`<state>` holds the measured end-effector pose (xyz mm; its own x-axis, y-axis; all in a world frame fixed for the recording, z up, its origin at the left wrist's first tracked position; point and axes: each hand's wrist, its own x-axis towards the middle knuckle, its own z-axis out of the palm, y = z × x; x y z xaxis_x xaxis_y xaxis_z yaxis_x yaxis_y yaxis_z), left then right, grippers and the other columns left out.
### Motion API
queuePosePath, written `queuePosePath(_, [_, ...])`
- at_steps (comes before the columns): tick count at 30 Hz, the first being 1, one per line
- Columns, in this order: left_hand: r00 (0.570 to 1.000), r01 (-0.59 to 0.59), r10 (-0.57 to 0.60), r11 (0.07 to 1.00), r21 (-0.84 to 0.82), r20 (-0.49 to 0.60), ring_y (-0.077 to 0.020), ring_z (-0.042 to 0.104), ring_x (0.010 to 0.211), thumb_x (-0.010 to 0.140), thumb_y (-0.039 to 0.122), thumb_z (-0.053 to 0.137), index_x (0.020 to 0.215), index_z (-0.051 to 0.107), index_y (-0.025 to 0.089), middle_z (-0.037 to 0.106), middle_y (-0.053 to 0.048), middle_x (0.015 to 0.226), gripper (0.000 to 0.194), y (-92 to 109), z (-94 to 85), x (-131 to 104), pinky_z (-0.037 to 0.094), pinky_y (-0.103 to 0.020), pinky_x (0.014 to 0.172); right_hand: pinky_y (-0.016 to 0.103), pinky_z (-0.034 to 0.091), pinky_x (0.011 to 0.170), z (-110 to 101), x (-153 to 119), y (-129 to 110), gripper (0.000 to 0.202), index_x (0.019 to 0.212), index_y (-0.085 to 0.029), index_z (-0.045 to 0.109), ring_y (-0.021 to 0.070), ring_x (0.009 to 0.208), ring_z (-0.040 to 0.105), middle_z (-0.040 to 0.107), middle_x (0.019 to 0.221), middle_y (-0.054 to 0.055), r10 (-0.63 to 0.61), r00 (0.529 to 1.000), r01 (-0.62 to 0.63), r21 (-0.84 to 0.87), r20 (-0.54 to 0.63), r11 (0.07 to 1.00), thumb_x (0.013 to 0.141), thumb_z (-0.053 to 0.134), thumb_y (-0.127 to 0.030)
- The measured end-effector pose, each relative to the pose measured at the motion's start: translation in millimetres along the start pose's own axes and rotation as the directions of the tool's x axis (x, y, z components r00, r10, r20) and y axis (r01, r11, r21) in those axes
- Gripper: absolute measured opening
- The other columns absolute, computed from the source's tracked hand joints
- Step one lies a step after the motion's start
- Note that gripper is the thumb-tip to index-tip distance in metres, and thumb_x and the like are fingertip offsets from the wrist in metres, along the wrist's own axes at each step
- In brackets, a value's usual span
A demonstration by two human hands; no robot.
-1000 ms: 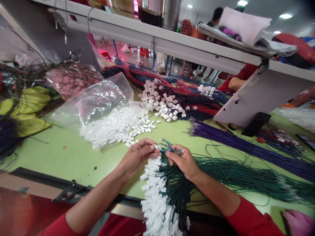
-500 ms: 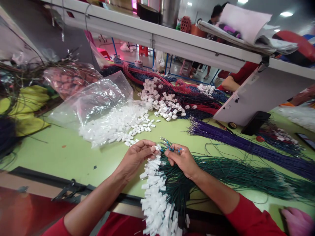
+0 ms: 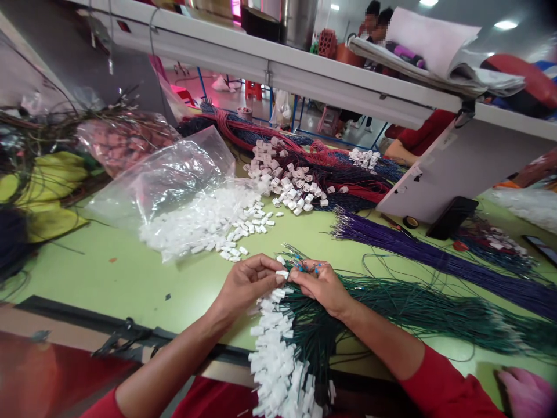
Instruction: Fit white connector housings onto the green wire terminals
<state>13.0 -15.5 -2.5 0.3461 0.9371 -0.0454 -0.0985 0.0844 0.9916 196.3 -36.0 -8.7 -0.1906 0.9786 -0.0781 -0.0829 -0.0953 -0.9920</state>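
Note:
My left hand (image 3: 249, 283) pinches a small white plastic connector (image 3: 282, 273) between thumb and forefinger. Touching its right side, my right hand (image 3: 321, 287) is closed on thin wires whose ends carry metal terminals and blue bits (image 3: 310, 266). Below both hands hangs a thick cluster of white connectors (image 3: 278, 354) on dark green wires (image 3: 404, 305), which run off to the right across the table. Loose white connectors (image 3: 248, 226) spill from a clear plastic bag (image 3: 183, 174) beyond my left hand.
Purple wires (image 3: 413, 249) lie at the right, near a black phone (image 3: 452, 217). Red and blue wires with white connector housings (image 3: 298, 188) are piled at the back. A shelf (image 3: 243, 55) crosses above the table. A co-worker's arm (image 3: 402, 152) shows behind the right panel.
My left hand has shifted slightly down and right, bringing the white connector against my right fingertips. My right hand stays nearly in place with the wires.

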Motion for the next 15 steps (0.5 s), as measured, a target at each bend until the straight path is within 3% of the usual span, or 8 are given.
queuePosePath(4, [0.999, -0.039, 0.043, 0.987, 0.157, -0.023, -0.0126, 0.059, 0.056, 0.074, 0.041, 0.08, 0.088, 0.07, 0.017, 0.071, -0.004, 0.069, 0.03, -3, -8.6, -2, 0.045, -0.023, 0.053, 0.025, 0.035, 0.055, -5, 2, 6, 0.038, 0.07, -0.018, 0.065, 0.0095, 0.057, 0.044, 0.056, 0.06, -0.003, -0.131, 0.99, 0.129, -0.039, -0.042, 0.991, 0.078, 0.076, -0.054])
queuePosePath(6, [0.981, -0.148, 0.184, 0.921, 0.362, -0.069, -0.0156, 0.062, 0.064, 0.08, 0.041, 0.071, 0.091, 0.07, 0.018, 0.072, -0.006, 0.078, 0.026, -2, -22.9, 2, 0.049, -0.027, 0.059, 0.026, 0.04, 0.061, -7, 5, 8, 0.039, 0.074, -0.018, 0.068, 0.0112, 0.064, 0.048, 0.061, 0.069, -0.001, -0.18, 0.972, 0.182, -0.003, -0.149, 0.983, 0.074, 0.079, -0.056])
queuePosePath(8, [0.925, -0.223, 0.364, 0.748, 0.625, -0.106, -0.018, 0.063, 0.073, 0.086, 0.038, 0.062, 0.096, 0.071, 0.018, 0.072, -0.009, 0.095, 0.024, 1, -42.1, 9, 0.051, -0.03, 0.065, 0.027, 0.041, 0.062, -8, 8, 9, 0.043, 0.075, -0.018, 0.069, 0.0119, 0.065, 0.049, 0.062, 0.07, -0.001, -0.18, 0.96, 0.19, 0.024, -0.212, 0.982, 0.071, 0.08, -0.059])
queuePosePath(10, [0.885, -0.206, 0.46, 0.524, 0.826, -0.071, -0.0207, 0.063, 0.079, 0.088, 0.033, 0.055, 0.103, 0.072, 0.018, 0.07, -0.01, 0.107, 0.026, 4, -61.1, 19, 0.051, -0.034, 0.07, 0.028, 0.041, 0.062, -9, 8, 9, 0.045, 0.076, -0.018, 0.069, 0.0118, 0.062, 0.048, 0.063, 0.067, -0.001, -0.157, 0.97, 0.167, 0.035, -0.187, 0.985, 0.071, 0.08, -0.061])
queuePosePath(13, [0.898, -0.224, 0.428, 0.249, 0.942, 0.101, -0.0262, 0.062, 0.09, 0.088, 0.025, 0.051, 0.102, 0.074, 0.019, 0.07, -0.011, 0.107, 0.028, 7, -78.6, 32, 0.049, -0.038, 0.078, 0.028, 0.041, 0.062, -8, 7, 7, 0.044, 0.085, -0.019, 0.068, 0.0116, 0.059, 0.049, 0.067, 0.066, 0.0, -0.135, 0.986, 0.141, 0.058, -0.094, 0.988, 0.075, 0.078, -0.06])
queuePosePath(15, [0.907, -0.266, 0.372, 0.151, 0.952, 0.195, -0.0274, 0.061, 0.092, 0.087, 0.021, 0.05, 0.095, 0.074, 0.02, 0.072, -0.011, 0.1, 0.026, 9, -81.4, 37, 0.047, -0.037, 0.08, 0.029, 0.042, 0.063, -9, 6, 8, 0.042, 0.087, -0.019, 0.065, 0.0117, 0.06, 0.051, 0.071, 0.07, 0.001, -0.131, 0.99, 0.134, 0.06, -0.056, 0.989, 0.077, 0.077, -0.058])
